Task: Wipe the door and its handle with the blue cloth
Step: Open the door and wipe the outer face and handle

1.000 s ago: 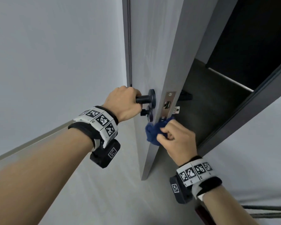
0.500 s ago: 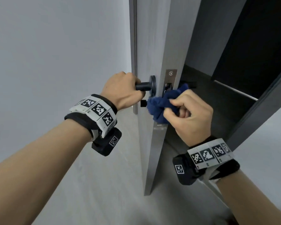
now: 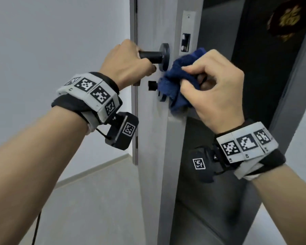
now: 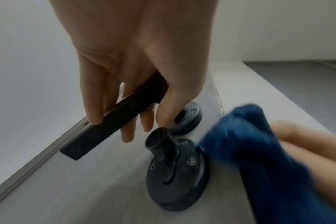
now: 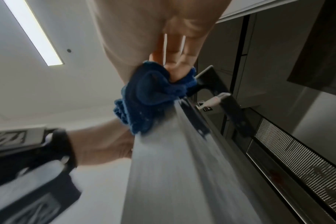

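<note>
Step in hand: right hand (image 3: pixel 217 89) grasping bunched blue cloth (image 3: pixel 177 80) against door (image 3: pixel 154 156) edge, frame centre; left hand (image 3: pixel 129 59) gripping handle (image 3: pixel 150 56); next, probably, cloth onto handle, so left must let go.

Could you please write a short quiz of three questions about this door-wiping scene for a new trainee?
1. True or false: the left hand grips the black door handle.
2. Where is the blue cloth pressed? A) on the floor B) against the door near its edge, beside the thumb-turn lock C) on the wall
3. Fill in: the cloth is bunched in the ____ hand.

Key: 1 true; 2 B; 3 right.
</note>
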Motion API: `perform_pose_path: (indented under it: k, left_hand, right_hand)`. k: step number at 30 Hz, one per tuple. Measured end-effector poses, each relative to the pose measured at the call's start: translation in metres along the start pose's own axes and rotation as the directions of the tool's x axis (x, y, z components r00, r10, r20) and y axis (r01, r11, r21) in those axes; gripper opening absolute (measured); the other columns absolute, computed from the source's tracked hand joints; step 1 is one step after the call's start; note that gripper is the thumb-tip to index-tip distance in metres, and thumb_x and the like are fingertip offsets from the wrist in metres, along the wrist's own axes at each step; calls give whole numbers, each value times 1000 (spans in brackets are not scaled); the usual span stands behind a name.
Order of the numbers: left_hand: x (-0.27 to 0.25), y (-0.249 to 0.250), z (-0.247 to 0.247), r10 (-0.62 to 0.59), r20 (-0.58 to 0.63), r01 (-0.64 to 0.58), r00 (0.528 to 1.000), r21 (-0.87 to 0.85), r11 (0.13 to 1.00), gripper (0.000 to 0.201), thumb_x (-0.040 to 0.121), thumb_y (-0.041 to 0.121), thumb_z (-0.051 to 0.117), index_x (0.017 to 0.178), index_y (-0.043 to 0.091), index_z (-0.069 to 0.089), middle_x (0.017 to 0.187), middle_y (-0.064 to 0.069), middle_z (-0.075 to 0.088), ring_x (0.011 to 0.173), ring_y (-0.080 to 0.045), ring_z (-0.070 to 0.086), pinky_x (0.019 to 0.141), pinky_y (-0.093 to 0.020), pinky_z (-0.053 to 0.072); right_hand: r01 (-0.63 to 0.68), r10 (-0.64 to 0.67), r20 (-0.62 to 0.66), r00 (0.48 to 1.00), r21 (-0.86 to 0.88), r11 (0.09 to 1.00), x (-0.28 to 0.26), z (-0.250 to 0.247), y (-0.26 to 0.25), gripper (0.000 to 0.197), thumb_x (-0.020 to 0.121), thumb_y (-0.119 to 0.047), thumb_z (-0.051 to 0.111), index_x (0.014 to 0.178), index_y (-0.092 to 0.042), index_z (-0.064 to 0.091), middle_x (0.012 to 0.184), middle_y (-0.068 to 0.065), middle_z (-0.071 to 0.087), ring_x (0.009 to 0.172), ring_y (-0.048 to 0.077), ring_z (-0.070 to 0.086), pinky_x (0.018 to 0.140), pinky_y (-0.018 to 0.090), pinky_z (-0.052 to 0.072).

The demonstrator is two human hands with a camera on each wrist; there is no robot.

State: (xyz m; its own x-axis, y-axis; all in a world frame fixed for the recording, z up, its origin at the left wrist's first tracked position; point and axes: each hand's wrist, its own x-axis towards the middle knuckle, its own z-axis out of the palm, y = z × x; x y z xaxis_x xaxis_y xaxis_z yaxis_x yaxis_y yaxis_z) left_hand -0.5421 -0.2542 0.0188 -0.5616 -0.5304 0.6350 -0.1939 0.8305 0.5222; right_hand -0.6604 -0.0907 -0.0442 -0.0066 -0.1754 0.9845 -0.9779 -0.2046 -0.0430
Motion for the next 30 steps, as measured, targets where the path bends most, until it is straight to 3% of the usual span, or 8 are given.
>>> perform_pose_path:
  k: [4,7,11,16,20,22,26,30]
  left_hand:
    - [-2,-3,9,-4,-65,0,998,-70,998,33,68,27,68,97,11,72,79,-11,75,75,-28,73,77,-42,61]
    - [-2,0,8,-16,-54,14,998,-39,999,31,71,27,66,97,12,73,78,-9,75,72,-25,73,73,-39,61]
    - [-3,0,7,-29,-71,27,997,-28,999,27,73,26,64,95,12,73,76,-10,74,70,-24,72,66,-33,56]
    - [-2,-1,6,-29,-83,28,996,-20,999,25,75,23,65,95,11,72,78,-12,74,72,-25,71,61,-30,53]
    - [-6,-2,2,6,-75,-5,997,6,1000,31,74,27,64,95,6,72,84,-18,74,83,-33,72,76,-48,60]
    - [-10,-2,-2,45,-70,-44,997,4,999,35,72,30,61,93,5,72,88,-21,73,86,-36,71,79,-54,58]
    - [-10,-12,-11,87,-72,-86,994,9,996,30,77,29,63,89,4,73,90,-26,71,85,-38,69,78,-49,56]
    - [-8,-23,-19,65,-103,-67,993,-13,998,35,72,32,62,86,1,71,84,-28,67,69,-20,56,71,-48,54]
  right_hand:
    - [-9,7,141,990,17,1000,-68,2,5,8,83,-1,75,91,-1,74,89,7,63,76,17,59,70,24,48]
    - [-13,6,285,958,21,1000,-113,4,4,9,82,-1,76,91,-4,77,90,4,64,81,20,62,73,34,52]
    - [116,-79,406,910,-68,991,-125,-2,9,11,86,-10,76,95,-14,80,91,-2,67,79,16,59,67,36,53]
    - [128,-111,161,981,-105,986,-35,-12,11,14,83,-3,72,96,-6,79,94,7,69,88,23,64,81,38,54]
    - [81,-78,25,997,-127,989,-4,-6,6,13,86,-3,72,97,-5,78,94,8,69,88,20,65,77,32,53]
    - [52,-48,37,998,-98,994,-27,0,4,13,86,-2,73,98,-4,78,95,9,69,89,21,65,79,31,54]
    - [26,-24,170,985,-9,1000,-106,13,-1,15,82,2,77,95,-3,79,95,8,69,87,21,64,81,32,53]
    - [186,-152,400,904,-47,981,-185,34,-12,9,86,-8,73,92,-12,78,92,2,68,79,20,62,65,34,53]
